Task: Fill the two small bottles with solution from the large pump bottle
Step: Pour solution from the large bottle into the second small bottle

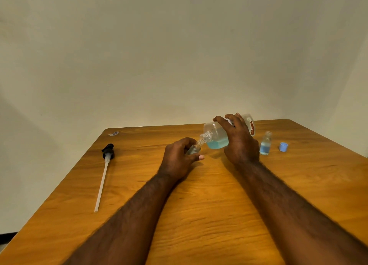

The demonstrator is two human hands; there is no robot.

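My right hand (240,139) grips the large clear bottle (217,136), tipped on its side with its threaded neck pointing down to the left. Blue solution pools in its lower part. My left hand (180,155) holds a small clear bottle (192,149) just above the wooden table (209,205), its mouth right at the large bottle's neck. A second small bottle (265,143) stands upright to the right of my right hand, uncapped, with blue liquid in it.
The black pump head with its long white tube (103,175) lies on the table at the left. A small blue cap (283,147) sits at the far right, beyond the second bottle. A scrap of wrapper (114,133) lies at the far left corner.
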